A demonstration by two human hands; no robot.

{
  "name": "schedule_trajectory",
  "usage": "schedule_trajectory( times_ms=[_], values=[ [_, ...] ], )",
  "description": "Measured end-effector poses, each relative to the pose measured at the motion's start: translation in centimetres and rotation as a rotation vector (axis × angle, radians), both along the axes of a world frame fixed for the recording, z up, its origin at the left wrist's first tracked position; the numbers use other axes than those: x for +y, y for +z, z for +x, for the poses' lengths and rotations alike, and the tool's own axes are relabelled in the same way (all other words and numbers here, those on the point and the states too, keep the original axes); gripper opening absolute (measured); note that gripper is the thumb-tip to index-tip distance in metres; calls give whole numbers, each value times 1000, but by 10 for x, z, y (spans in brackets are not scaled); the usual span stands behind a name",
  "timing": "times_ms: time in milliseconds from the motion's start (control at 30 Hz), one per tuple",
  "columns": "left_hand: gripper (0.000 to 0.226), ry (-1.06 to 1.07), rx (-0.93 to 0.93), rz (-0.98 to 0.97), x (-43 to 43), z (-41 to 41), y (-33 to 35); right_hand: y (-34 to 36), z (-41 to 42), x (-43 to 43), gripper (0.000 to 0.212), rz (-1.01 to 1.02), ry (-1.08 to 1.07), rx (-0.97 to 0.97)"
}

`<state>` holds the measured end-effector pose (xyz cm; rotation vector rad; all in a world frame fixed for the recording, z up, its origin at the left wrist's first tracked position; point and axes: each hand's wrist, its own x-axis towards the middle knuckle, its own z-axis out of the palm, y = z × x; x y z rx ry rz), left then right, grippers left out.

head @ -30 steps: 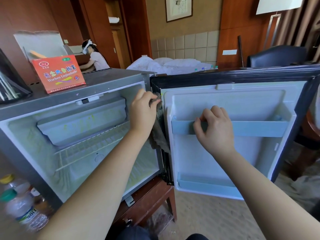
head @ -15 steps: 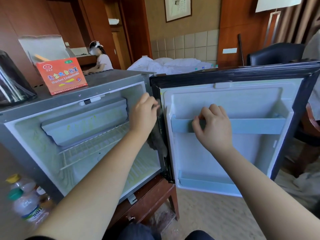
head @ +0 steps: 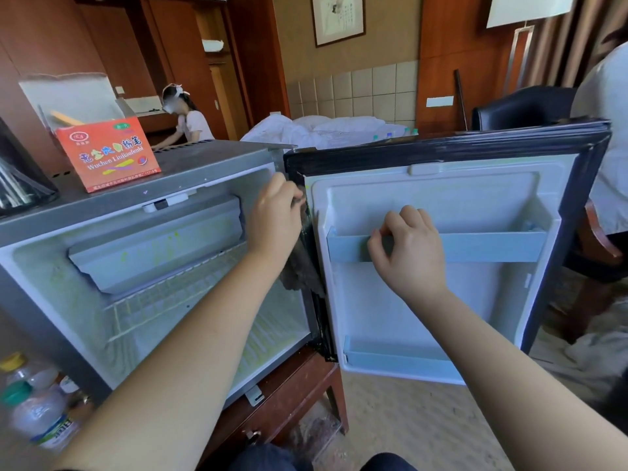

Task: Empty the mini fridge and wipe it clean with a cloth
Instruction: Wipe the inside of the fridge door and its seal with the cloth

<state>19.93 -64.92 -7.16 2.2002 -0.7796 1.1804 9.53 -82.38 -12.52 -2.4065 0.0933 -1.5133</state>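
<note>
fridge top [head: 221, 158]: matt grey metal | door shelf [head: 492, 246]: smooth plastic | cloth [head: 299, 266]: fuzzy

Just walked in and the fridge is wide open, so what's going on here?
A person is wiping the mini fridge. Their left hand holds a grey cloth at the hinge-side edge, while the right hand grips the upper door shelf. The interior looks emptied, but yellowish smears show on the freezer box. Bottles stand outside at lower left.
</note>
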Motion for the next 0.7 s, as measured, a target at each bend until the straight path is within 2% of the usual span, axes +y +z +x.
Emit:
schedule_trajectory(
  times_ms=[133,300,467,533,700],
  values=[
    [6,-12,76,55,4,-8,5,1,-1,-1,18,-3,10,13],
    [7,-48,1,-43,-1,-9,45,1,0,-1,17,-4,4,6],
    [3,-77,-102,52,-2,-2,4,-1,1,-2,18,-5,6,-1],
    [4,-81,-81,56,0,-2,-8,-1,0,-2,18,-5,7,-2],
    [6,-85,-7,84,2,-12,18,0,-1,-1,18,-5,2,13]
  ],
)
